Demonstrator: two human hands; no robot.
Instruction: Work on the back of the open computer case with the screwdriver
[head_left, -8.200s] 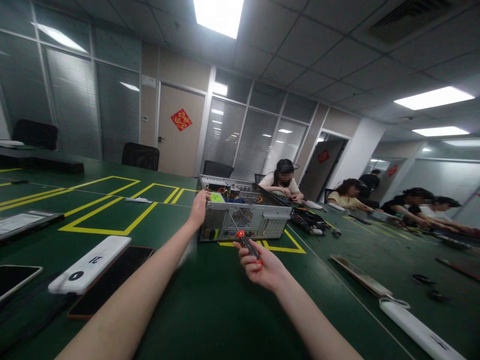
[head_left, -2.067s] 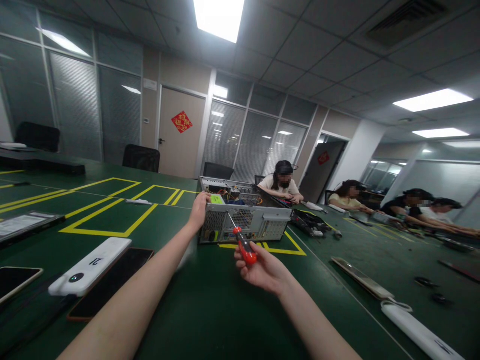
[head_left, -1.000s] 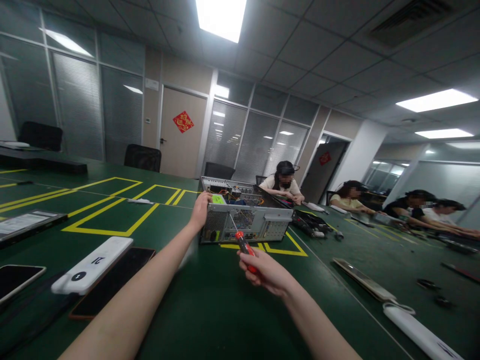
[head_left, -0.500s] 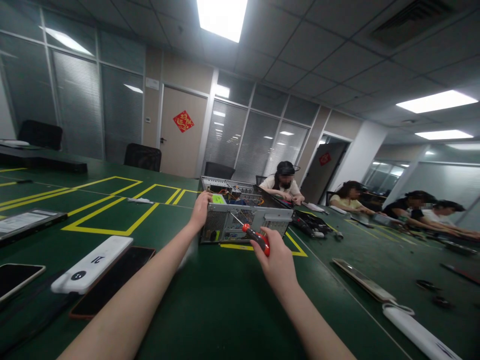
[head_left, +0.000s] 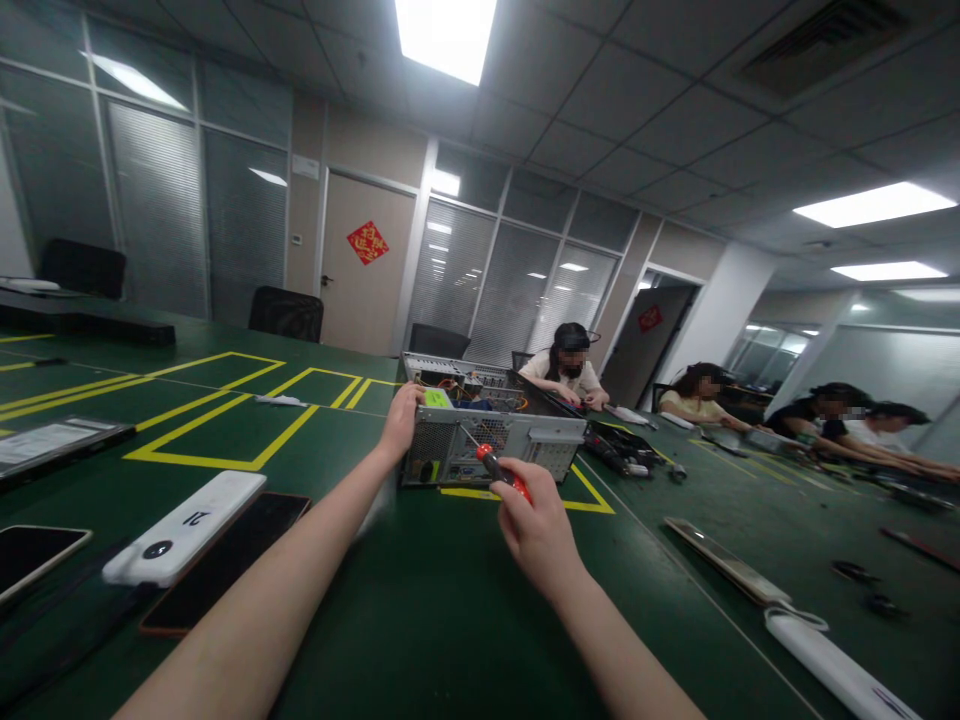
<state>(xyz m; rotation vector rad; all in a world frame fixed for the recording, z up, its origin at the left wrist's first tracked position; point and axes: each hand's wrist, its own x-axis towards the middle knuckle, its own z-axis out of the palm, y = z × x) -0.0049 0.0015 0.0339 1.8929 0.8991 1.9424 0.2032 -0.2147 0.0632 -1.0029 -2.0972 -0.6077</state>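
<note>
An open metal computer case [head_left: 517, 440] lies on the green table, its rear panel facing me and coloured cables showing inside. My left hand [head_left: 403, 420] grips the case at its left corner, beside a bright green-yellow label [head_left: 436, 398]. In my right hand [head_left: 534, 510] is a red and black screwdriver [head_left: 495, 467], held by its handle. The shaft points up and left at the rear panel, near its upper left part; whether the tip touches a screw is too small to tell.
White power bank [head_left: 196, 520] and dark phone [head_left: 232, 560] lie at left, near a hard drive [head_left: 56, 447]. Black parts [head_left: 622, 447] sit right of the case. Another phone [head_left: 724, 558] and white device [head_left: 832, 660] are at right. Several people sit beyond.
My right hand has shifted slightly left and down with the screwdriver, whose handle has turned a little. My left hand and the case have not moved.
</note>
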